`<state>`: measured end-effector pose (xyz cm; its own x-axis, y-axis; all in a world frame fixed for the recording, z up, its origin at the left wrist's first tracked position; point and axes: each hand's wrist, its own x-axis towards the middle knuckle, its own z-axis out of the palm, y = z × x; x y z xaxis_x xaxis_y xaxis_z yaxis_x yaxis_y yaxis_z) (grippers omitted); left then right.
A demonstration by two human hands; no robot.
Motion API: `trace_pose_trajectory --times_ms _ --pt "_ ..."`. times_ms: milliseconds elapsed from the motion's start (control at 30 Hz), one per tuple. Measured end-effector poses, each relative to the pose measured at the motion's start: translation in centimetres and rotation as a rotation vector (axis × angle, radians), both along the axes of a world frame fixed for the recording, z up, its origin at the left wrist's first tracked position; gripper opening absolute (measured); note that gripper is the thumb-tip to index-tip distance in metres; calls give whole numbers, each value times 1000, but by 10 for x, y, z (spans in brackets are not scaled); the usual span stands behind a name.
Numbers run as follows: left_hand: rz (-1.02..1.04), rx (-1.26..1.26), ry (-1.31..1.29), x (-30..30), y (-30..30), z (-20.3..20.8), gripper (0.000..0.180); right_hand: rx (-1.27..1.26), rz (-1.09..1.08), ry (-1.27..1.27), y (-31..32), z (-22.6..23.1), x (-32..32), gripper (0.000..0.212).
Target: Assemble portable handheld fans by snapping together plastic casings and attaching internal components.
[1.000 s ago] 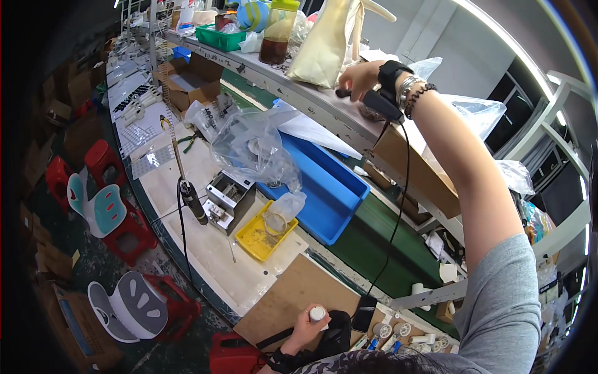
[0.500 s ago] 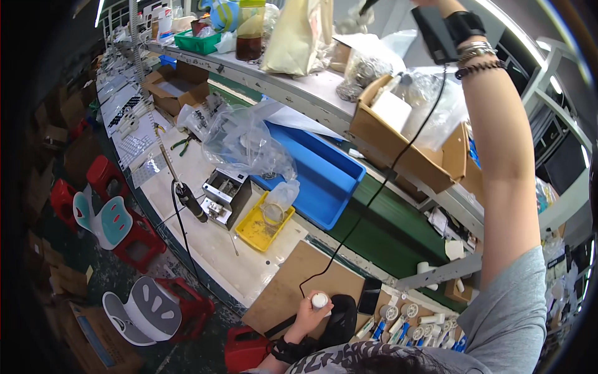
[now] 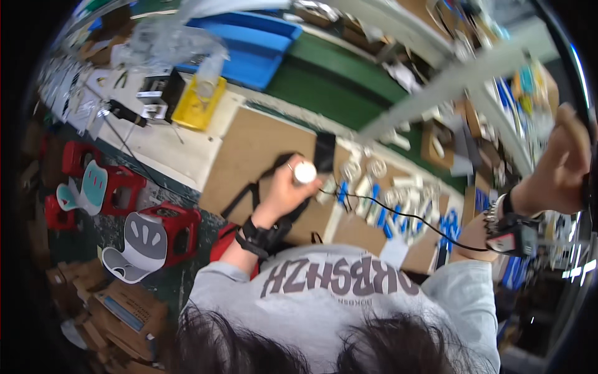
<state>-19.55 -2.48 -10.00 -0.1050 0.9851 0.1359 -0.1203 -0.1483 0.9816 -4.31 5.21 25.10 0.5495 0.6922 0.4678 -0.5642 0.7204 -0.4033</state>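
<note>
My left hand (image 3: 283, 194) is closed around a small white object with a round top (image 3: 305, 172), held over the brown board (image 3: 249, 137). Black straps (image 3: 240, 202) lie beneath that hand, and a dark flat slab like a phone (image 3: 324, 151) rests beside it. Raised at the far right, my right hand (image 3: 564, 163) is smeared by motion near the picture's rim, so its fingers do not show clearly. On my right wrist sits a black box (image 3: 514, 237), from which a thin black cable (image 3: 405, 216) runs toward my left hand.
Several white and blue plastic parts (image 3: 389, 209) lie right of the board. Leftward are a yellow tray (image 3: 192, 118), a blue bin (image 3: 265, 53), a metal fixture (image 3: 161, 93) and a black electric screwdriver (image 3: 126, 113). A slanting metal beam (image 3: 430, 93) crosses beyond. Red stools (image 3: 180, 230) stand at left.
The view has tilted down and swung right. My right hand has come down from the upper shelf to the far right. My left hand still holds the white object.
</note>
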Motion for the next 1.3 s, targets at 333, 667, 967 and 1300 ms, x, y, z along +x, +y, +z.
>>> trace_pose_trajectory --times_ms 333,667,967,1300 --pt "-404 -85 30 158 -37 -17 18 -449 216 -697 -184 -194 295 86" --pt "-592 -190 221 277 -82 -115 17 -1226 337 -488 -287 -393 358 61" --pt "-540 -199 149 304 -70 -172 17 -1253 169 -1262 -270 -440 352 29" --pt "-527 58 310 302 -61 -191 27 -915 61 -1736 -256 -430 346 27"
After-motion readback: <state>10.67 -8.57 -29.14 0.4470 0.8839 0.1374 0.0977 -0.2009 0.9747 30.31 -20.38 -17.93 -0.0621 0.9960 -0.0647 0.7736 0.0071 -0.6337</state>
